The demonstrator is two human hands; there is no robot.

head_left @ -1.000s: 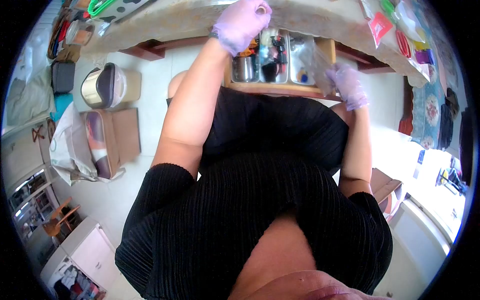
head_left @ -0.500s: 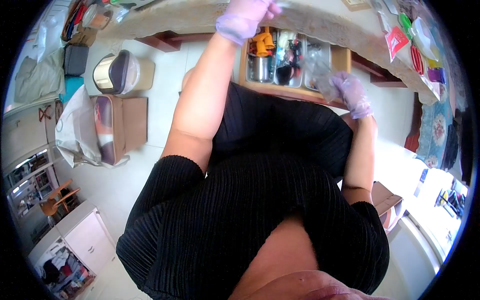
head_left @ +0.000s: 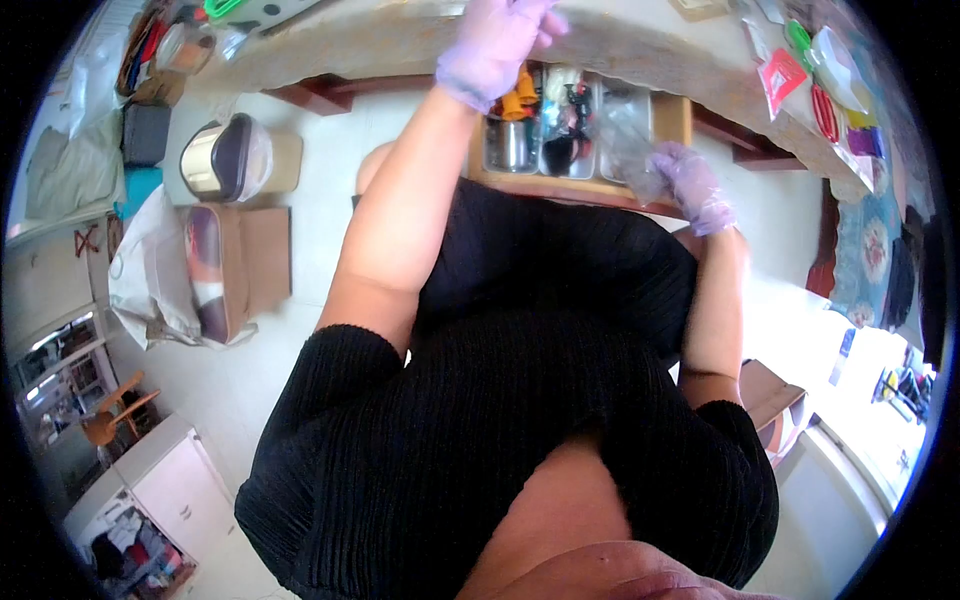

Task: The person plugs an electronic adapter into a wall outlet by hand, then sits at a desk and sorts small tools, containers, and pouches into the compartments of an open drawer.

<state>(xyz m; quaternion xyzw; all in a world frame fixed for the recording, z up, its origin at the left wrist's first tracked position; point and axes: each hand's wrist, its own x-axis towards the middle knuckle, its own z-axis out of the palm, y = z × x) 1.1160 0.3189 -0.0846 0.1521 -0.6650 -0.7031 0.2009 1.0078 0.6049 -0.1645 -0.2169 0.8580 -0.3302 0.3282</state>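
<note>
My left hand [head_left: 500, 50], in a thin purple glove, is raised above the table edge and the left corner of an open drawer [head_left: 560, 187]. Its visible fingers are apart with nothing seen in them; the top of the frame cuts off some fingertips. At the drawer's right front, my right hand [head_left: 697, 187], gloved too, is closed on a clear plastic bag [head_left: 625, 140]. Clear trays inside the drawer hold orange pieces [head_left: 515, 100], a metal cup [head_left: 510, 145] and several dark small items [head_left: 566, 145].
A lace-edged cloth [head_left: 400, 55] covers the table above the drawer. On its right lie a red packet [head_left: 783, 82] and a white bowl-like item [head_left: 838, 68]. A trash bin [head_left: 215, 158] and a cardboard box [head_left: 265, 255] stand on the floor at left.
My left hand sits slightly lower in view, covering more of the drawer's left corner and the orange pieces. My right hand keeps hold of the plastic bag. The whole view has shifted a little.
</note>
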